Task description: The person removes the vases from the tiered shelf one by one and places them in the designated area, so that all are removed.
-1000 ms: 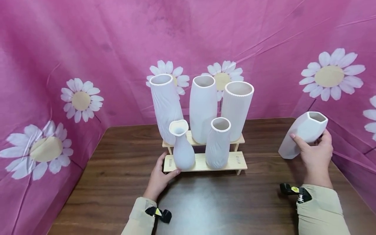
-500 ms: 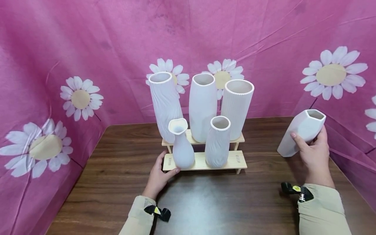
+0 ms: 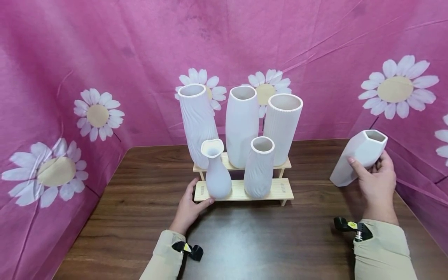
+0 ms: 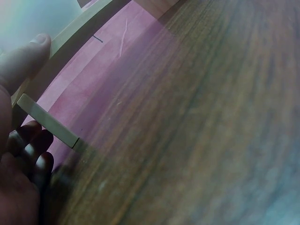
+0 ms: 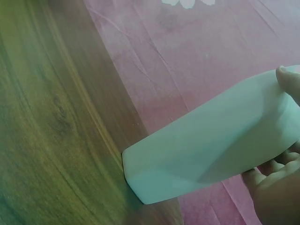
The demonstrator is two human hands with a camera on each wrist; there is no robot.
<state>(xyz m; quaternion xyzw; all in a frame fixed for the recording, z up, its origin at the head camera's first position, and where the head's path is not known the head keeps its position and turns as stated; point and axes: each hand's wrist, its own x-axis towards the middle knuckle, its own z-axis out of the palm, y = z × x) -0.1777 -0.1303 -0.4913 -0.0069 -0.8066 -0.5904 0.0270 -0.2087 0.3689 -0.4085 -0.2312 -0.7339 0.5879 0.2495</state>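
Observation:
At the right side of the table, my right hand (image 3: 378,188) grips a white faceted vase (image 3: 357,159) with an angular mouth. The thumb lies on the near face and the fingers go round the far side; the base is at the tabletop in the right wrist view (image 5: 201,145). My left hand (image 3: 187,212) holds the left end of a two-tier pale wooden stand (image 3: 238,190), thumb (image 4: 40,44) at the lower shelf's front edge, fingers curled by its leg (image 4: 49,122). A small flared-neck vase (image 3: 218,177) and a wavy-textured vase (image 3: 259,169) stand on that lower shelf.
The upper tier bears a tall swirled vase (image 3: 198,126), a smooth vase (image 3: 242,128) and a ribbed vase (image 3: 282,130), side by side. Brown wood-grain table (image 3: 147,182) surrounds the stand. A pink curtain (image 3: 150,58) with daisies hangs behind and at both sides.
The faceted vase and my right hand have shifted very slightly left. My left hand keeps its hold on the stand, and the head view has tilted a little.

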